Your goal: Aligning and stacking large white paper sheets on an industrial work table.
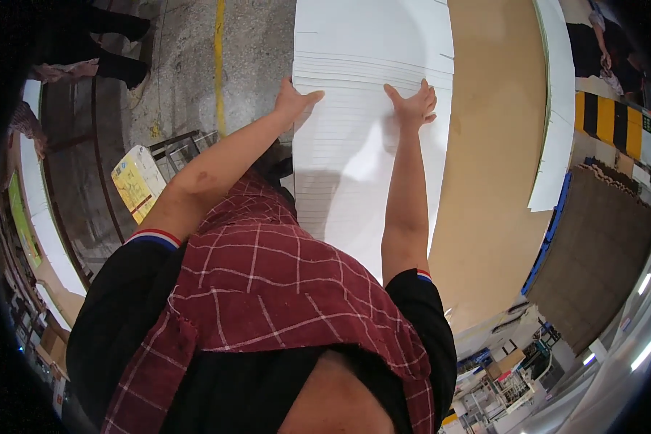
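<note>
A long stack of white sheets (362, 145) stretches out in front of me, its layers staggered so that their edges show as many thin lines across it. At the stack's left edge is my left hand (292, 105), thumb lying over the top sheets and spread from the forefinger; its other fingers are mostly hidden at the side. My right hand (412, 107) rests on the sheets toward their right side. Its thumb points away from the fingers, which are apart and slightly bent. Neither hand visibly grips a sheet.
A tan board surface (492, 166) lies right of the stack, with more white sheets (555, 108) along its far right edge. On the left, a chair with a yellow-and-white panel (139, 184) stands on the grey floor (184, 79). Other people (116, 65) are at the upper left and upper right.
</note>
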`<state>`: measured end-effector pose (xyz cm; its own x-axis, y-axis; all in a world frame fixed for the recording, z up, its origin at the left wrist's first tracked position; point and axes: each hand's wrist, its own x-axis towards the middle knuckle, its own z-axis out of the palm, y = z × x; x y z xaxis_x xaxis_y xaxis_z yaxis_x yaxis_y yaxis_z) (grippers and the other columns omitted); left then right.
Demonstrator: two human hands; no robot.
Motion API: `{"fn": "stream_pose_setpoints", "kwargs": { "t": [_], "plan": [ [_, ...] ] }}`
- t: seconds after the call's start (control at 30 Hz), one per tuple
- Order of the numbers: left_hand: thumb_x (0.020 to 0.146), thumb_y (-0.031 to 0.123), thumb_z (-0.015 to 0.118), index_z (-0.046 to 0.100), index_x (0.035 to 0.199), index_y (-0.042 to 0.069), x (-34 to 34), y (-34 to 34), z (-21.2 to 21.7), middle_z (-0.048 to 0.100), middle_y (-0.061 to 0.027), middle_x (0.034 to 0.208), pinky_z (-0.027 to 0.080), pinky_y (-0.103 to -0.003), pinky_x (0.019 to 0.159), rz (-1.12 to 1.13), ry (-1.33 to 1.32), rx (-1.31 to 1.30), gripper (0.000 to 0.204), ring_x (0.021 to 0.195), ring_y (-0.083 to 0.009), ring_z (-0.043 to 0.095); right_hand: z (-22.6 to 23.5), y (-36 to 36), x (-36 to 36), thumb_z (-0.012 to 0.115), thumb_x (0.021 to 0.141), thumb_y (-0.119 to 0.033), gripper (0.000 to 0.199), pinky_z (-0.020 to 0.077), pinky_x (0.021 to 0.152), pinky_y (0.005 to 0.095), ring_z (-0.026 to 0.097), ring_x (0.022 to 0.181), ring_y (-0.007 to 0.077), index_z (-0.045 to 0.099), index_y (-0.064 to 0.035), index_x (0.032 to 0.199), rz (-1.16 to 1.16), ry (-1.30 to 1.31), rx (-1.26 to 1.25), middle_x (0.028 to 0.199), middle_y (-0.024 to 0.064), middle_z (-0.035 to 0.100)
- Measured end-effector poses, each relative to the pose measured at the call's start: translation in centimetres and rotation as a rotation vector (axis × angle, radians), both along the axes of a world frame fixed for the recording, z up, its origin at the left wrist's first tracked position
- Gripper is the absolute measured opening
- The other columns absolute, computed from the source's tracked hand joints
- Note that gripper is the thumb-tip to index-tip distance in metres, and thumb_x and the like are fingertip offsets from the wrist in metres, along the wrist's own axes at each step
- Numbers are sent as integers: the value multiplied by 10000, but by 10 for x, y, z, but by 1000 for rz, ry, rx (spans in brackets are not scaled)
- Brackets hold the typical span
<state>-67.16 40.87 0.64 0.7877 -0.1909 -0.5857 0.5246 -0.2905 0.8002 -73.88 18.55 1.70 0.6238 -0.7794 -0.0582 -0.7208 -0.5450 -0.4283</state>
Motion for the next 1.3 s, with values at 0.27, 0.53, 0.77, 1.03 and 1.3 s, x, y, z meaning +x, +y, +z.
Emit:
{"fn": "stream_pose_setpoints", "kwargs": {
  "t": [0.27, 0.53, 0.77, 1.03, 1.3],
  "plan": [
    [602, 205, 704, 247, 1115, -54, 22, -5, -4, 434, -173, 1046, 400, -281, 788, -96, -110, 6, 734, 934, -211, 470, -4, -2, 7, 650, 483, -560, 931, 72, 885, 574, 145, 1175, 308, 286, -84, 1195, -47, 7, -79, 1247, 136, 234],
    [581, 159, 695, 300, 1080, -45, 18, -7, -9, 486, -172, 992, 391, -296, 787, -75, -127, 22, 668, 936, -232, 481, -4, -3, 8, 643, 479, -569, 905, 88, 876, 568, 142, 1177, 302, 325, -87, 1177, -57, 25, -92, 1248, 131, 234],
    [642, 206, 647, 243, 1184, 20, 12, 37, -11, 426, -152, 1022, 401, -325, 731, 14, 15, -56, 702, 871, -220, 476, 14, -50, 2, 516, 714, -389, 462, 414, 693, 391, 523, 862, 279, 487, -46, 1023, -288, -103, 45, 969, 150, 529],
    [678, 239, 613, 489, 871, -9, 27, 33, -14, 497, -77, 754, 392, -263, 594, -115, -505, 274, 338, 658, -157, 473, -33, -102, -16, 433, 758, -260, 338, 443, 540, 333, 568, 601, 238, 513, 16, 936, -246, -71, 98, 732, 156, 580],
    [731, 285, 570, 523, 619, 62, 37, 21, 7, 468, 14, 585, 347, -213, 486, -80, 157, -131, 254, 538, -67, 429, -14, -103, -19, 462, 761, -127, 137, 377, 368, 204, 474, 429, 118, 506, 3, 756, -516, -519, 526, 573, 56, 510]
  ]
}}
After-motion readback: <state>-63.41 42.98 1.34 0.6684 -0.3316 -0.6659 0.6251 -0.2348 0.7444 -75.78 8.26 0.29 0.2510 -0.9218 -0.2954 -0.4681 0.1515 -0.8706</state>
